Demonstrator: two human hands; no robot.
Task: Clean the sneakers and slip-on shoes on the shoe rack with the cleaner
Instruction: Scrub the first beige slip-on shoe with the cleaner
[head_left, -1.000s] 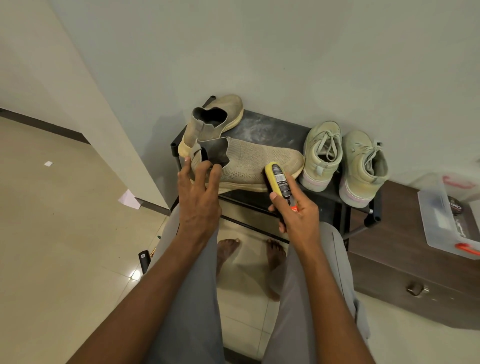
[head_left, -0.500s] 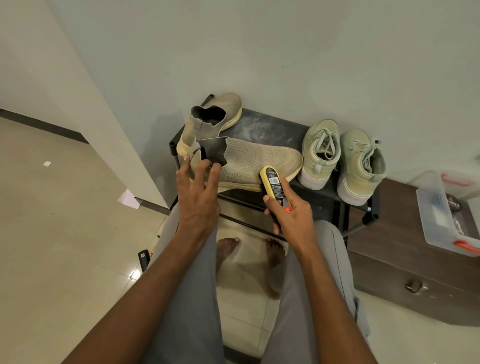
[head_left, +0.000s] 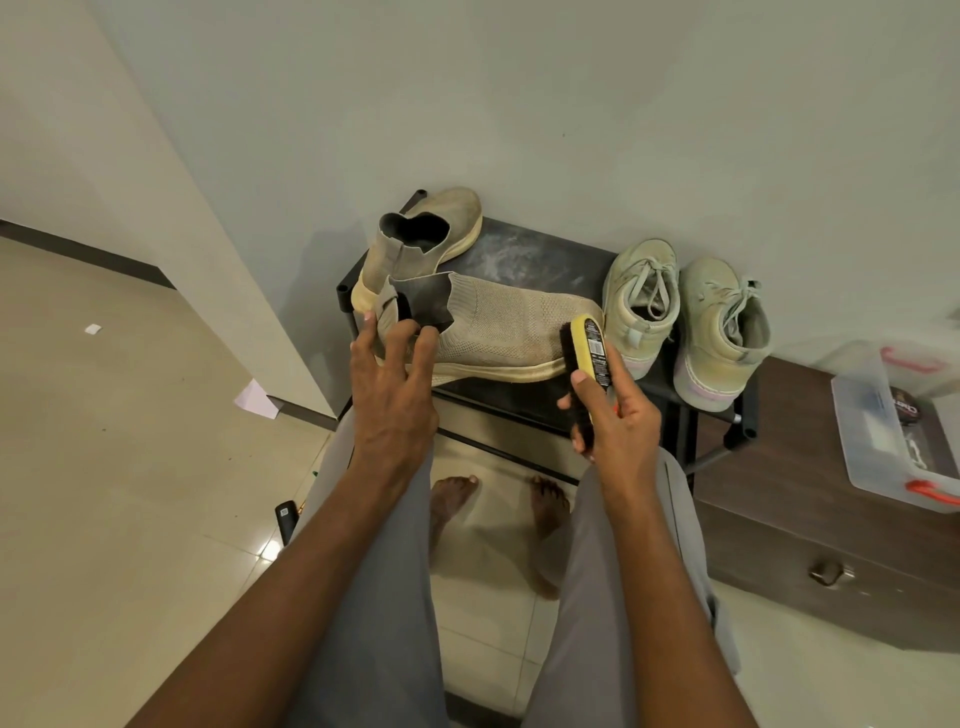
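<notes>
Fingers of the left hand (head_left: 390, 395) pinched the slip-on shoe (head_left: 498, 327) at its heel collar, steadying it on the shoe rack (head_left: 524, 254) — right hand (head_left: 621, 415) gripped the brush (head_left: 589, 364), bristles at the toe; sneakers (head_left: 685, 317) waited rightward

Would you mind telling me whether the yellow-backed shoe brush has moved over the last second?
Yes. The yellow-backed shoe brush, gripped by the right hand, dipped toward the black shoe rack's front edge, then returned up against the toe of the beige knit slip-on shoe.
</notes>
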